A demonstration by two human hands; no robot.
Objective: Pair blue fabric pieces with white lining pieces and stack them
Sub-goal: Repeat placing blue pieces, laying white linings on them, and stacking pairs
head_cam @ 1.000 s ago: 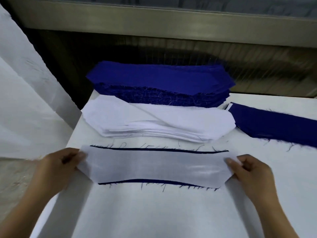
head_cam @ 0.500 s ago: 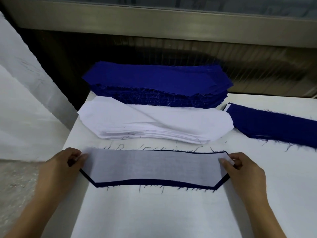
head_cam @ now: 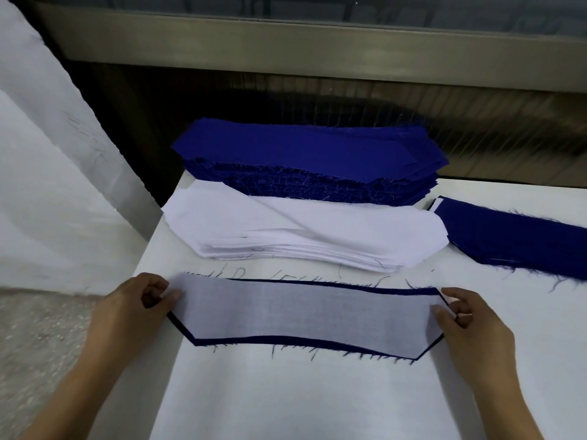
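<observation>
Now the left hand [head_cam: 133, 308] and right hand [head_cam: 470, 325] are pinching the ends of the white lining piece [head_cam: 305, 312], which is lying between them on the blue fabric piece [head_cam: 286, 340]. Blue is showing wider, I think, on the wrist side, so draw the lining back evenly.

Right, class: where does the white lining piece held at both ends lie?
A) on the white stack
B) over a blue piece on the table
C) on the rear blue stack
B: the dark edge of a blue fabric piece shows round the white lining piece, between the left hand and right hand.
</observation>
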